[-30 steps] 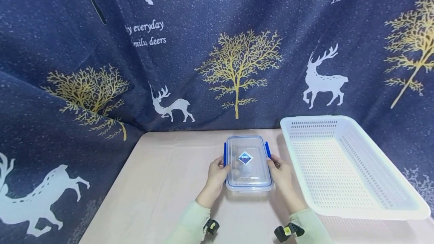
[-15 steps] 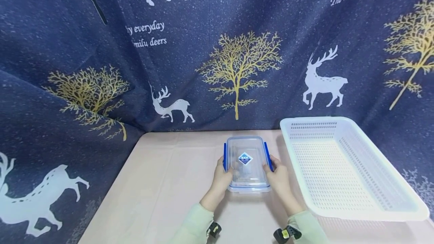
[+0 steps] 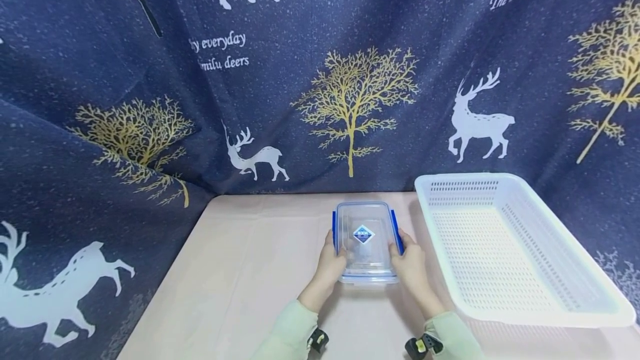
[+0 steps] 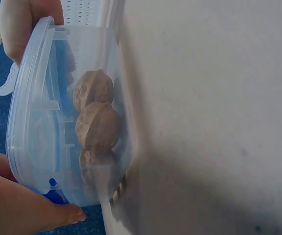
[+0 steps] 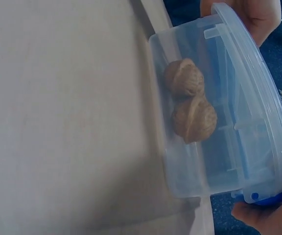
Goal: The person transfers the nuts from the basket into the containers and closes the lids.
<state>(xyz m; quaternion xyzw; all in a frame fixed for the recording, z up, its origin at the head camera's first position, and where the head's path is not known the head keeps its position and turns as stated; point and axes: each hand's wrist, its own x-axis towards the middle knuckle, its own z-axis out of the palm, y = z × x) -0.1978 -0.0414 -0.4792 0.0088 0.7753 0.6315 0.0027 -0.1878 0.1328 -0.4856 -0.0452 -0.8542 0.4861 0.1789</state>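
A clear plastic food container (image 3: 367,257) with a lid, blue side latches and a diamond-shaped label (image 3: 363,234) is between my two hands over the table. My left hand (image 3: 326,266) grips its left side near a blue latch (image 3: 334,224). On the right side my right hand (image 3: 412,268) holds it the same way, by the other latch (image 3: 396,229). Both thumbs lie by the lid's edges. Through the wall, walnuts (image 4: 98,125) show in the left wrist view; two walnuts (image 5: 195,118) show in the right wrist view. Whether the latches are fastened, I cannot tell.
A white perforated plastic basket (image 3: 545,318) stands on the pale table (image 3: 250,271), right of the container. Behind the table hangs a dark blue cloth (image 3: 310,143) printed with trees and deer.
Both hands have moved slightly inward, with the thumbs further over the lid's edges. More of the right blue latch shows. The container stays in nearly the same place.
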